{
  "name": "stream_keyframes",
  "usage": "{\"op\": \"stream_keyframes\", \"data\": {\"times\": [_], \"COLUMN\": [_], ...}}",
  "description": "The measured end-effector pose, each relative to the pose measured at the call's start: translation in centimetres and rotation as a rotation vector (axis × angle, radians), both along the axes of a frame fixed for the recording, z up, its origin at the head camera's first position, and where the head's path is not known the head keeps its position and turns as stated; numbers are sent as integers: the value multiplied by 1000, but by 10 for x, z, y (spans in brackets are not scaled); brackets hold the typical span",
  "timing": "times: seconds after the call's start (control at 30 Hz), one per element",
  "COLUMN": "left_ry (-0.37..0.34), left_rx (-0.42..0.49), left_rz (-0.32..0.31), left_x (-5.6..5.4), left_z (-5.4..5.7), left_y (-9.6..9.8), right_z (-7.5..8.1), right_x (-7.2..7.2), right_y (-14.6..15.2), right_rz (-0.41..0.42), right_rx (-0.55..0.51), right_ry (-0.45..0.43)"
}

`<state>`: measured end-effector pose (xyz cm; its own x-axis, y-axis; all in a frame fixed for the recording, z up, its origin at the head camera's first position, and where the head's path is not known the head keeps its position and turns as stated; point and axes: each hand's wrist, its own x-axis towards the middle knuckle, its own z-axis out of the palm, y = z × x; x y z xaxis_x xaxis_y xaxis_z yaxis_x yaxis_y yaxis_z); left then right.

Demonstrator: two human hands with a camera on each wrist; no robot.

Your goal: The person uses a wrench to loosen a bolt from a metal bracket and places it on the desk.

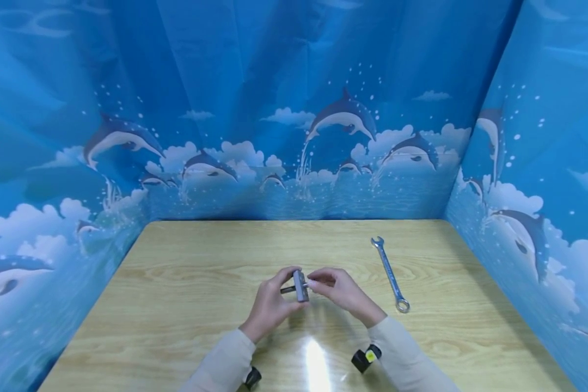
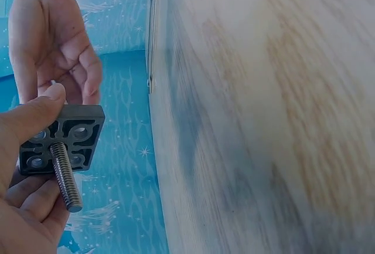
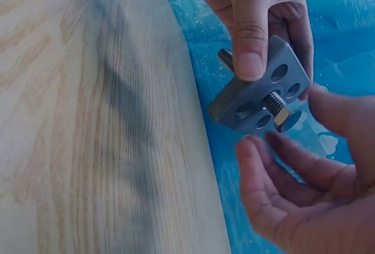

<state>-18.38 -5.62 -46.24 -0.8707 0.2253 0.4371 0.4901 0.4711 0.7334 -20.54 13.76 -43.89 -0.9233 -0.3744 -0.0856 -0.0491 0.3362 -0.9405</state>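
My left hand grips a grey square plate by its edges, thumb on one side and fingers on the other. Several round holes pierce the plate, and its other face shows recessed ribs. Through its middle runs a threaded bolt, whose long shank sticks out on the left. On the right, a short threaded length and the bolt's head stand out from the plate. Around that head my right hand is held with thumb and loosely bent fingers apart, a gap showing between them in the right wrist view.
A combination wrench lies on the wooden table to the right of my hands, open end away from me. Blue dolphin-print sheets rise behind the table and along both sides. Black wrist-worn devices sit under both sleeves.
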Motion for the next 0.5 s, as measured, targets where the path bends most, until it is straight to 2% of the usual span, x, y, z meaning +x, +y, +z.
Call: {"op": "stream_keyframes", "data": {"times": [0.27,0.5], "left_ry": [25,34], "left_rx": [-41,-62], "left_rz": [9,13], "left_x": [1,1], "left_z": [1,1], "left_y": [3,3], "right_z": [0,1], "right_x": [-3,-4], "right_y": [-1,-5], "right_rz": [-29,-53], "right_rx": [-17,40], "right_ry": [-152,-172]}}
